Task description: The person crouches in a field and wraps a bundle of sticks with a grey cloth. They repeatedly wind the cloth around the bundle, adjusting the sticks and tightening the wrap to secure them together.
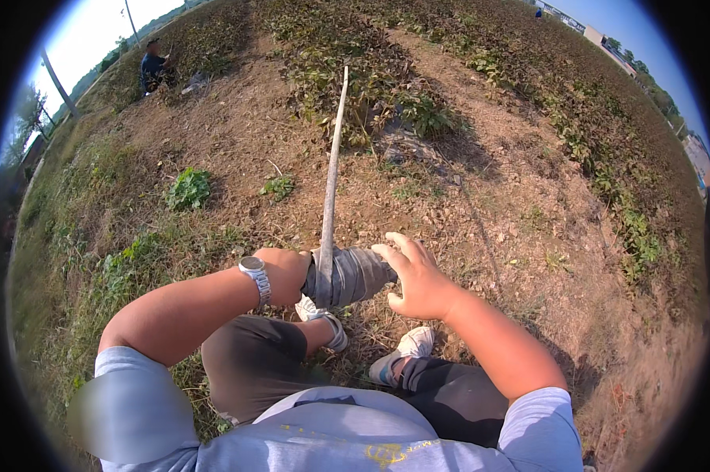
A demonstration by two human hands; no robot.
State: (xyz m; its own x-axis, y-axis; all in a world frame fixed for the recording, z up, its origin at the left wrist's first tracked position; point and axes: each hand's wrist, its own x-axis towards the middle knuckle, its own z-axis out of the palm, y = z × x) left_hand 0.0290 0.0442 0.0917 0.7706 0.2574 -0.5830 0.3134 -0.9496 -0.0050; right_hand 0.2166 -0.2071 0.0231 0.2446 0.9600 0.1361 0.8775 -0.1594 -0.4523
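A thick roll of flat grey hose or tape (355,276) is held level in front of my body. My left hand (284,276), with a metal-band watch (256,277) on its wrist, is closed on the roll's left end. From the roll a long, narrow strip (333,171) of the same material runs away from me over the soil towards the crop row. My right hand (415,277) is at the roll's right end with its fingers spread; whether the fingertips touch it I cannot tell.
Rows of leafy, partly brown crop plants (355,88) stretch ahead. A person (153,68) in dark clothing is low among the plants at upper left. A green leafy plant (189,189) grows left of the strip. Weeds and dry soil surround my shoes (415,343).
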